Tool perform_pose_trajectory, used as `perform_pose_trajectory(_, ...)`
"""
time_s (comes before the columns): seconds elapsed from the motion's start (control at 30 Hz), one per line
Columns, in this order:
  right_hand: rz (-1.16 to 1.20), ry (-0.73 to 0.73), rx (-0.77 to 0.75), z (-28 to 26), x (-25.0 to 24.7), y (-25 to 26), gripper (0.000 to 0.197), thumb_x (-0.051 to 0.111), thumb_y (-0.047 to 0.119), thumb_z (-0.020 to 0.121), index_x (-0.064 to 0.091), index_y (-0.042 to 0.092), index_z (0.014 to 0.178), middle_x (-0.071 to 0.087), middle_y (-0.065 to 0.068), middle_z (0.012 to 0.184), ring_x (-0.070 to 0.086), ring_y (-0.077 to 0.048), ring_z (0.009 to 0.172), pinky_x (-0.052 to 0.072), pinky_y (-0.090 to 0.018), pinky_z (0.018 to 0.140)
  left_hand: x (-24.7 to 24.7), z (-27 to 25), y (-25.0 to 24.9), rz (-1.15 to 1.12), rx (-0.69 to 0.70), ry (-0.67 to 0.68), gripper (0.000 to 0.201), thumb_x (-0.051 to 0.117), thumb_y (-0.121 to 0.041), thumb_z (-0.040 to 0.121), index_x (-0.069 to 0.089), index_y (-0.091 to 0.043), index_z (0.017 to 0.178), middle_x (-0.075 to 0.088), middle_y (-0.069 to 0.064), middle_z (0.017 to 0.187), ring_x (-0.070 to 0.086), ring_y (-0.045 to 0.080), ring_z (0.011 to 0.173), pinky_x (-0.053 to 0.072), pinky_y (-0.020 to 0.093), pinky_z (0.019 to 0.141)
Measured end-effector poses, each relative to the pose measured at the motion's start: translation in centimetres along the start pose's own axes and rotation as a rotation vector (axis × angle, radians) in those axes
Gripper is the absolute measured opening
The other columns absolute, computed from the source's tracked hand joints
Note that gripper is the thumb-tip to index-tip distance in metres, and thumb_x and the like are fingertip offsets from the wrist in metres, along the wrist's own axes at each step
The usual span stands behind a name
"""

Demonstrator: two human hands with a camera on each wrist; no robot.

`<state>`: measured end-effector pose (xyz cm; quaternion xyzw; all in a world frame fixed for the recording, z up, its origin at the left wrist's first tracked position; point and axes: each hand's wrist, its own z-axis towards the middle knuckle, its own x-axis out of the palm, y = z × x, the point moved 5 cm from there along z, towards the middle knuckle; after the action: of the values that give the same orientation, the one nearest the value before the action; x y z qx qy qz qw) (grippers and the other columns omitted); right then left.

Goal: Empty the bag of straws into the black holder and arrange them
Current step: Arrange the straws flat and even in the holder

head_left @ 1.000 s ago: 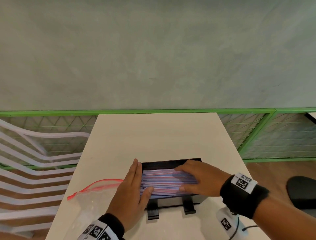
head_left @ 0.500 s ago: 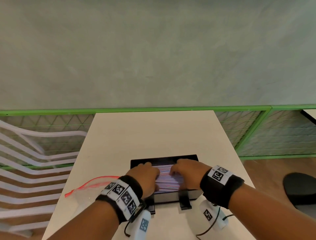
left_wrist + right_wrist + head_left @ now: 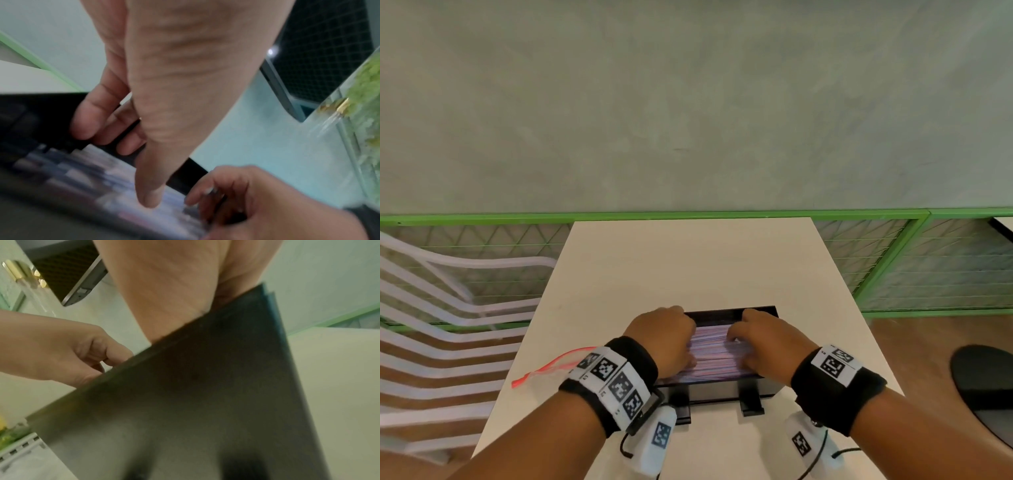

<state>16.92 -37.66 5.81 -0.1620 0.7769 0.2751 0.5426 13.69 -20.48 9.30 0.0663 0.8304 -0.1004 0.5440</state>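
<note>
The black holder (image 3: 722, 390) stands near the front of the white table (image 3: 688, 267), filled with pink and blue straws (image 3: 710, 353) lying side by side. My left hand (image 3: 671, 339) arches over the left part of the stack, fingers curled down at the back and thumb at the front. My right hand (image 3: 760, 339) holds the right part the same way. The left wrist view shows the thumb (image 3: 148, 194) touching the straws (image 3: 102, 186). In the right wrist view the holder's wall (image 3: 205, 386) hides my right fingers. The clear bag with its red zip (image 3: 544, 370) lies left of the holder, partly behind my left wrist.
A white slatted chair (image 3: 448, 308) stands left of the table. A green railing (image 3: 688, 216) runs along the table's far edge, with a grey wall behind it. A round black seat (image 3: 986, 387) sits at the right.
One second ago my hands lay flatter, the left palm against the left end of the straws. Both have since come over the top of the stack with curled fingers.
</note>
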Motion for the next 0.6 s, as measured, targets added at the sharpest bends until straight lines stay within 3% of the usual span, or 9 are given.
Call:
perform_pose_trajectory(0.1,0.002,0.065,-0.031,-0.1,-0.1,0.1,0.047,0.080,0.033,0.085,0.063,0.027,0.128,0.052,0.001,0.113,0.055,-0.021,0.104,0.041,-0.026,0.080,-0.1,-0.1,0.5,0.009,0.052,0.113,0.044,0.075,-0.039,0.082,0.062,-0.022,0.120,0.062,0.003,0.115,0.063,0.026,0.101,0.054,0.037,0.084)
perform_pose_trajectory(0.23,-0.058,0.107,-0.060,0.5,0.1,0.8,0.041,0.082,0.035,0.082,0.065,0.023,0.116,0.060,-0.003,0.118,0.060,-0.024,0.104,0.040,-0.026,0.076,1.1,0.1,-0.4,-0.010,0.160,0.204,0.010,0.069,-0.015,0.086,0.070,-0.017,0.095,0.063,-0.003,0.089,0.061,0.021,0.085,0.050,0.033,0.076)
perform_pose_trajectory(0.3,-0.034,0.089,-0.040,0.7,0.0,0.8,0.034,0.083,0.035,0.081,0.066,0.023,0.107,0.063,-0.002,0.114,0.059,-0.022,0.096,0.043,-0.028,0.075,1.3,0.2,-0.4,-0.072,0.185,0.230,0.016,0.062,-0.009,0.086,0.076,-0.014,0.091,0.067,-0.005,0.083,0.058,0.014,0.079,0.052,0.031,0.076)
perform_pose_trajectory(0.37,0.003,0.081,-0.006,0.6,0.0,0.6,0.028,0.081,0.035,0.082,0.065,0.024,0.102,0.064,0.000,0.111,0.056,-0.019,0.092,0.049,-0.031,0.078,1.2,0.2,-0.4,-0.159,0.183,0.264,0.019,0.059,-0.018,0.093,0.076,-0.011,0.090,0.065,-0.007,0.075,0.055,0.011,0.073,0.046,0.029,0.073)
perform_pose_trajectory(0.43,0.016,0.079,0.007,0.5,0.0,0.5,0.027,0.080,0.035,0.083,0.065,0.025,0.103,0.064,0.000,0.112,0.059,-0.020,0.095,0.052,-0.034,0.083,1.1,0.0,-0.5,-0.201,0.163,0.317,0.035,0.051,-0.038,0.100,0.068,-0.009,0.088,0.056,-0.008,0.071,0.050,0.010,0.067,0.040,0.028,0.074)
perform_pose_trajectory(0.5,0.016,0.078,0.009,0.5,0.0,0.6,0.028,0.079,0.037,0.084,0.065,0.025,0.105,0.064,0.001,0.113,0.061,-0.021,0.099,0.052,-0.035,0.085,1.3,-0.3,-0.7,-0.198,0.142,0.388,0.041,0.047,-0.052,0.099,0.066,-0.015,0.099,0.064,-0.005,0.089,0.053,0.010,0.079,0.041,0.028,0.079)
perform_pose_trajectory(0.57,0.015,0.083,0.012,0.6,0.0,0.6,0.029,0.079,0.038,0.085,0.065,0.024,0.106,0.064,0.001,0.114,0.061,-0.021,0.101,0.052,-0.034,0.085,1.4,-0.4,-0.9,-0.214,0.146,0.431,0.045,0.050,-0.055,0.097,0.068,-0.019,0.116,0.069,-0.001,0.108,0.056,0.011,0.090,0.044,0.027,0.083)
perform_pose_trajectory(0.6,0.010,0.084,0.013,0.6,0.0,0.6,0.029,0.078,0.039,0.085,0.064,0.024,0.106,0.064,0.001,0.114,0.061,-0.021,0.101,0.051,-0.034,0.085,1.4,-0.4,-1.0,-0.235,0.147,0.439,0.042,0.052,-0.053,0.097,0.068,-0.020,0.119,0.069,0.000,0.110,0.056,0.011,0.091,0.045,0.026,0.082)
